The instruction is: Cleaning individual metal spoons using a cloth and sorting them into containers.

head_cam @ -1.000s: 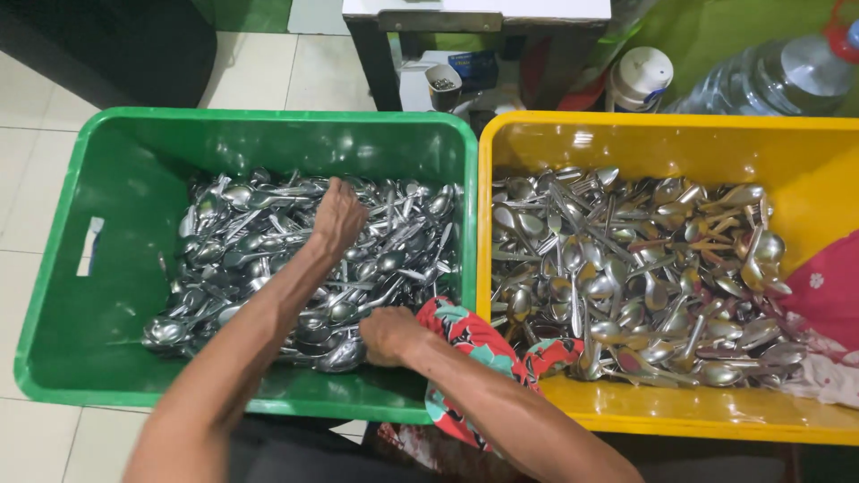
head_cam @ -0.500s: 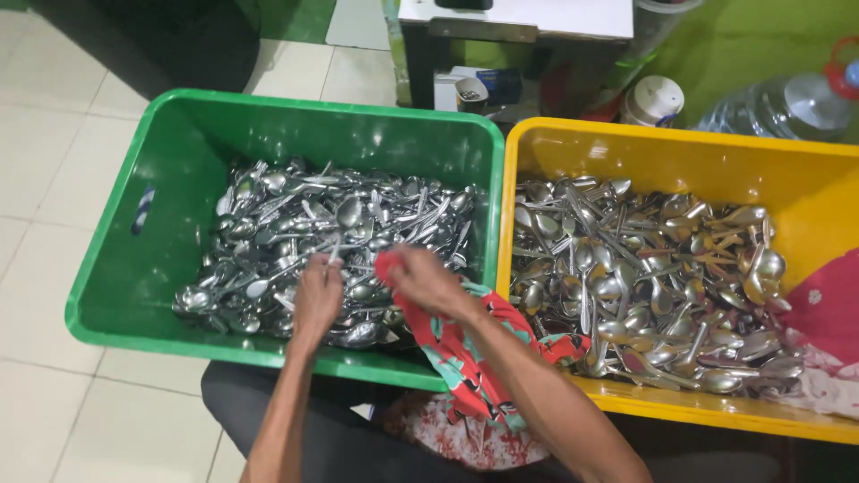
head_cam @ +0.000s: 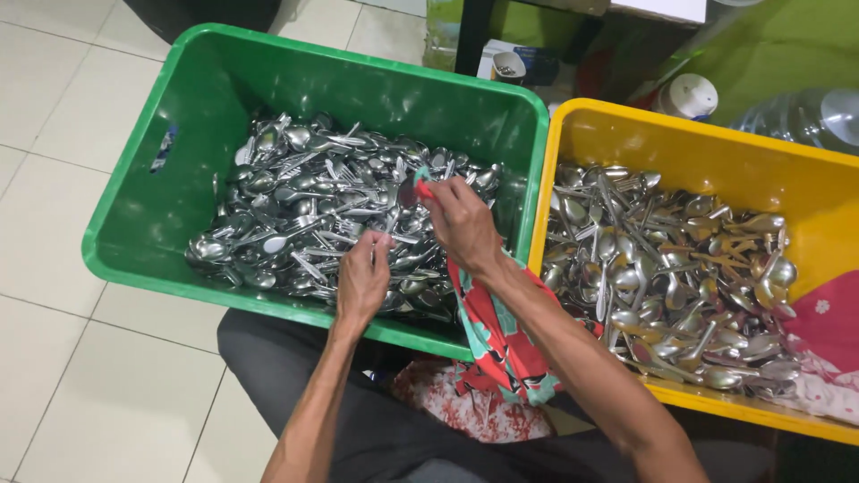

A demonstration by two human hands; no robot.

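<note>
Over green bin (head_cam: 224, 98): R hand (head_cam: 463, 224) prob. wiping spoon (head_cam: 405, 192).

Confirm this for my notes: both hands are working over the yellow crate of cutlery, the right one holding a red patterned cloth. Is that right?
Not quite. The head view shows both the left hand and the right hand over the green crate, not the yellow crate, which sits to the right. The rest holds: the right hand grips the red patterned cloth above the cutlery.

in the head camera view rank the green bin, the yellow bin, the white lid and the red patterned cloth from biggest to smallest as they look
1. Green bin and yellow bin look alike; the yellow one is cut off at the frame edge, so no ranking.
2. Red patterned cloth.
3. White lid.
</note>
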